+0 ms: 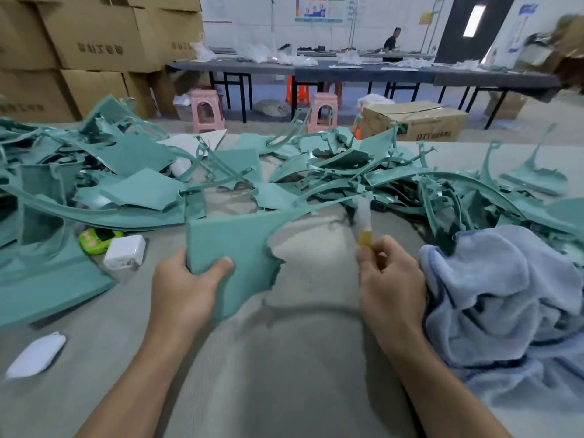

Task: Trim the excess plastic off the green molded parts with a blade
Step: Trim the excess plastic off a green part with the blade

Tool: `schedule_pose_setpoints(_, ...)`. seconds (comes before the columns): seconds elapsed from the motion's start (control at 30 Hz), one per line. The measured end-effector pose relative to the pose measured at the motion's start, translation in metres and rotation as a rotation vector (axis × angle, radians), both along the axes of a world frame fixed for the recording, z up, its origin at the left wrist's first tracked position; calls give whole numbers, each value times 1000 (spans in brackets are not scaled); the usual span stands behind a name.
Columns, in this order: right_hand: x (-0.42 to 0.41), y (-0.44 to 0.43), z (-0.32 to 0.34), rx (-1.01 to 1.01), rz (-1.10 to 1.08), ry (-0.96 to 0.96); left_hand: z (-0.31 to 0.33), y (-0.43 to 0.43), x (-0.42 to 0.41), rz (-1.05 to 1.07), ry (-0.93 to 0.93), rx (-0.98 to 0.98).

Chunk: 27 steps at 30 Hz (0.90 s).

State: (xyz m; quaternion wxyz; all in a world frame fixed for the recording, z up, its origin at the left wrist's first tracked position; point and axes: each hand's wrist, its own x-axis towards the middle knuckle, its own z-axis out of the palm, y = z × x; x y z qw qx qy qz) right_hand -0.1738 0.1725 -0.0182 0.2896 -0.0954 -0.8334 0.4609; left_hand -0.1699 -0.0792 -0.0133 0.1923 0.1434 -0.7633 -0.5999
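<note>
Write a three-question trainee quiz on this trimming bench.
1. True or false: the left hand grips a green molded part.
2. What lies on the table just right of the right hand? A) blue towel B) white charger C) pink stool
3. What do the right hand's fingers pinch?

Key: 1 true; 2 A; 3 the blade tool, blurred, with a yellow grip.

Stacked cardboard boxes [94,42], far beyond the left hand [186,286]; long dark tables [347,74] and pink stools [207,110]; white wall [252,14] with posters [319,9]; dark door [452,36], beyond the right hand [392,279].
</note>
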Motion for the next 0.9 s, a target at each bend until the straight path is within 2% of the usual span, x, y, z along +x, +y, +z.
schedule_pose_setpoints(0.1,9,-10,0,75,225,-30,-2,-1,-1,-129,-225,127)
schedule_pose_setpoints(0.17,11,-17,-5,224,328,-104,-2,-3,0,-198,-320,154)
schedule_pose_setpoints(0.27,6,-20,-11,405,297,-215,1,-5,2,-305,-400,209)
schedule_pose_setpoints(0.33,0,-18,-12,519,137,-305,1,-4,3,-324,-430,197)
schedule_pose_setpoints(0.4,-6,-8,-9,486,-72,-362,0,-3,3,-328,-448,198)
schedule_pose_setpoints(0.47,-8,3,-5,374,-164,-352,-1,-1,2,-324,-463,198)
schedule_pose_setpoints(0.53,-6,3,-5,344,-63,-301,-2,-1,2,-317,-470,205)
schedule_pose_setpoints(0.63,8,-18,-7,425,271,-278,-1,-1,1,-315,-476,218)
schedule_pose_setpoints(0.7,9,-22,-8,558,219,-329,0,-1,2,-313,-475,223)
schedule_pose_setpoints(0.8,0,1,-1,487,-88,-412,0,-1,3,-318,-466,220)
schedule_pose_setpoints(0.83,0,9,0,442,-94,-403,0,-1,3,-322,-465,218)
schedule_pose_setpoints(0.9,3,9,-1,382,50,-352,0,-1,1,-329,-468,211)
